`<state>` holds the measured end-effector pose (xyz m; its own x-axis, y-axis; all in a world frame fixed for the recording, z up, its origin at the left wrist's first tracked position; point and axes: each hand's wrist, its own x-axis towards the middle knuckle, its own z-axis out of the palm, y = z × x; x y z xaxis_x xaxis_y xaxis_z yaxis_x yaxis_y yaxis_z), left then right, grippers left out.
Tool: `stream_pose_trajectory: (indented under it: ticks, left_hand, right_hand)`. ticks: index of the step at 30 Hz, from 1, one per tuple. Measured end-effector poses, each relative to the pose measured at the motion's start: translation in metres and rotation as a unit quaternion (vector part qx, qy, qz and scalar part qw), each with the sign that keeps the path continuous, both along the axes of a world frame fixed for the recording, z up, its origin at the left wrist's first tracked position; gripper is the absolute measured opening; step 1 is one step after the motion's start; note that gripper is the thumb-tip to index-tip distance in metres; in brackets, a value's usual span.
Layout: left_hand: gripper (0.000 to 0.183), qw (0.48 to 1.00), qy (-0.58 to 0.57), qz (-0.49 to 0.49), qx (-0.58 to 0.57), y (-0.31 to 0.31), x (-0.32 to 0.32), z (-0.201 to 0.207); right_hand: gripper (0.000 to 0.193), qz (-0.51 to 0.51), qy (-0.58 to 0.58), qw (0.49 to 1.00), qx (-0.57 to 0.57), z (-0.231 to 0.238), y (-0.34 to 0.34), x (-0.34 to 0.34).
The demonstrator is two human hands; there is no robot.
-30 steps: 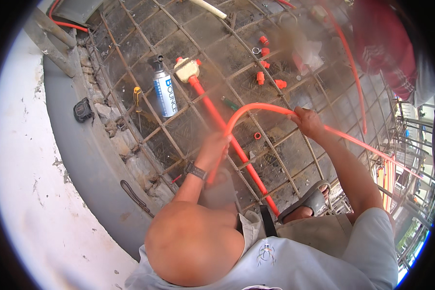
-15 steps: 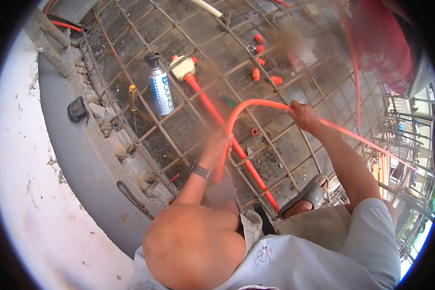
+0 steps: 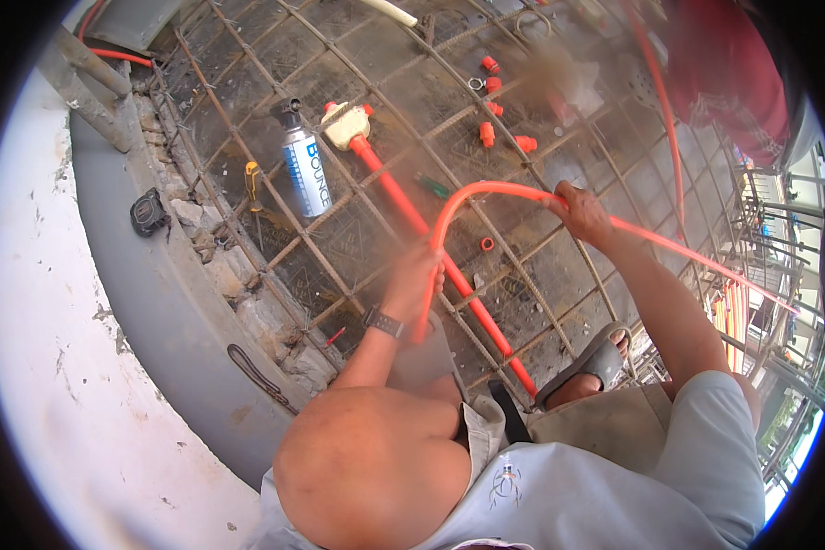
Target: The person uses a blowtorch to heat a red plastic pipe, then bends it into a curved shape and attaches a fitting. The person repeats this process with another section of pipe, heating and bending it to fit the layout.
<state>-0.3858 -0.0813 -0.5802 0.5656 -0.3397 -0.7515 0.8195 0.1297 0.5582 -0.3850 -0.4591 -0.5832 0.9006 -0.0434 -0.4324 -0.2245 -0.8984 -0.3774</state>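
Note:
A long orange-red plastic pipe (image 3: 493, 189) bends in an arch between my two hands. My left hand (image 3: 419, 278) is wrapped round it near its lower end, which hangs down past my fist. My right hand (image 3: 581, 214) grips the same pipe further along, and the rest runs off to the right. Under the arch, a second straight orange pipe (image 3: 475, 312) lies across the rebar grid. Its far end joins a cream-coloured junction box (image 3: 346, 126) with orange fittings. Haze blurs the fingers of my left hand.
Steel rebar (image 3: 325, 264) forms a raised grid underfoot. A white-and-blue bottle (image 3: 308, 172), a yellow cutter (image 3: 252, 181) and several orange connectors (image 3: 488, 135) lie ahead. A tape measure (image 3: 148, 213) sits on the left ledge (image 3: 156, 302). Another person in red (image 3: 729, 78) is at the far right.
The bent pipe and both hands keep nearly the same pose. The view has shifted slightly, and the person in red at the far right has moved a little.

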Motion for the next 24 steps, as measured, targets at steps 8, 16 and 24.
stream_pose_trajectory:
  ticks: [8,16,24]
  left_hand:
    - [0.026,1.0,0.012,-0.003,-0.021,0.0035,0.0019,-0.0046]
    - [0.027,1.0,0.022,0.001,-0.011,0.0033,0.0014,-0.0067]
    - [0.027,1.0,0.028,0.0,-0.009,0.0026,0.0018,-0.0063]
  right_hand:
    - [0.059,-0.006,0.03,1.0,0.0,0.0011,-0.0001,0.0052]
    - [0.061,-0.008,0.041,0.999,0.002,0.0087,0.0042,0.0041]
    - [0.062,-0.006,0.027,1.0,-0.009,0.0032,0.0067,0.0026]
